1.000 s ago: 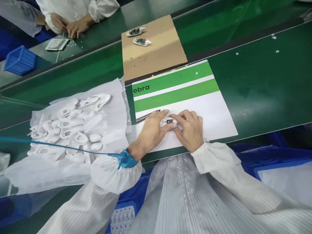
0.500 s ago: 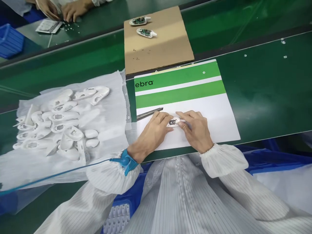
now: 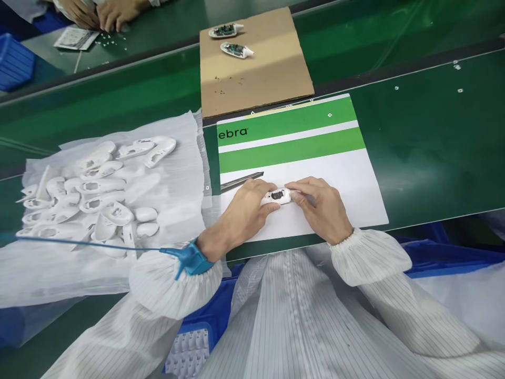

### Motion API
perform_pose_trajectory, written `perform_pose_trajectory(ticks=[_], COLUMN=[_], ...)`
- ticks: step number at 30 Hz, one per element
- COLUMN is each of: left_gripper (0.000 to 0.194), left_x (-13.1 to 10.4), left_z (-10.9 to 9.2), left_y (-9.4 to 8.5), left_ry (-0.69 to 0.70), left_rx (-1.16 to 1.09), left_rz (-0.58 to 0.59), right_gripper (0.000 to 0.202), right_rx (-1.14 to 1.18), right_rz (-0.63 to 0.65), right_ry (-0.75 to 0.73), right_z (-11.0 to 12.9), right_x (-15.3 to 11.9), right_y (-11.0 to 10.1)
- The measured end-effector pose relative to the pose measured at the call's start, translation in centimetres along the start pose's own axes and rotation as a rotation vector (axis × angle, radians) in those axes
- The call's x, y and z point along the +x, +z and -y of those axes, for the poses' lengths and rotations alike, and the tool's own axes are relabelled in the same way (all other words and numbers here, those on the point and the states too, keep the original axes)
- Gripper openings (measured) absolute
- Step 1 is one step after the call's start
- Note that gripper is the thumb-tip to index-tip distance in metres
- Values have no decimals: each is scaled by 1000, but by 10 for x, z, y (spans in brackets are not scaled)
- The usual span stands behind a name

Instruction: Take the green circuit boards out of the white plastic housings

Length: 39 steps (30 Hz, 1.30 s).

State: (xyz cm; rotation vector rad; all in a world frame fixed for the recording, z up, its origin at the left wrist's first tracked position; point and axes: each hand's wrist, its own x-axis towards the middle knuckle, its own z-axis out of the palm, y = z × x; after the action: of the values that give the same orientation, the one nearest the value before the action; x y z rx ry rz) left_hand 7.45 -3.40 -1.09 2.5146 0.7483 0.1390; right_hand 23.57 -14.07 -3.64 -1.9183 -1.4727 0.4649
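A small white plastic housing (image 3: 278, 196) with a dark opening on top is held just above the white part of a green-striped sheet (image 3: 347, 179). My left hand (image 3: 249, 206) pinches its left end between thumb and fingers. Its right end is gripped by my right hand (image 3: 321, 206), thumb and fingertips closed on it. A pair of dark tweezers (image 3: 241, 181) lies on the sheet, beyond my left hand. My left wrist wears a blue strap (image 3: 193, 259) with a cord.
Several loose white shells (image 3: 100, 202) lie on white foam (image 3: 177, 173) at left. Two half-housings with green circuit boards (image 3: 236, 50) rest on cardboard (image 3: 272, 68). Across the bench, another person's hands (image 3: 114, 13) work beside a blue bin (image 3: 14, 62).
My fingers have shifted outward along the white housing, so more of it shows between them. My left wrist has moved slightly left, and its cord has swung up over the shells.
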Motion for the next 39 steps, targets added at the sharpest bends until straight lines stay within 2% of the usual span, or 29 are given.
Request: perform_pose_trajectory(ticks=[3,5,7,10,13,16,19,22,24,27,30,33,36,39], left_gripper=[21,19,18,20,19,17,18,24,33,35,30,26,31,33], left_x=[-3,-5,-6,-1,7,7,1,0,6,24,37,40,42,40], left_z=[-2,-4,-7,-9,-10,-8,-1,8,12,16,17,16,15,16], left_y=[16,24,26,23,19,18,13,3,-1,6,15,11,6,14], left_ry=[71,78,75,107,169,192,154,144,118,125,165,176,212,176], left_rx=[90,132,158,243,336,323,265,56,-60,-55,-38,-41,-29,-45], left_rz=[-135,-164,-144,-51,55,101,53,20,-51,-172,-158,-131,-92,-85], right_gripper=[22,22,23,27,27,18,12,14,16,20,21,21,24,19], right_rx=[-246,-392,-463,-462,-421,-428,-534,-584,-570,-562,-541,-499,-488,-412], right_rz=[19,48,95,158,197,250,237,181,162,130,88,62,27,41], right_ry=[-140,-242,-308,-343,-341,-357,-382,-385,-384,-375,-390,-403,-335,-233], right_z=[3,7,11,14,10,8,11,15,16,15,19,29,33,26], right_x=[-2,-1,1,7,13,16,16,12,10,6,4,5,7,4], right_y=[-1,-2,-3,-3,-4,-7,-7,-3,1,5,5,2,2,7])
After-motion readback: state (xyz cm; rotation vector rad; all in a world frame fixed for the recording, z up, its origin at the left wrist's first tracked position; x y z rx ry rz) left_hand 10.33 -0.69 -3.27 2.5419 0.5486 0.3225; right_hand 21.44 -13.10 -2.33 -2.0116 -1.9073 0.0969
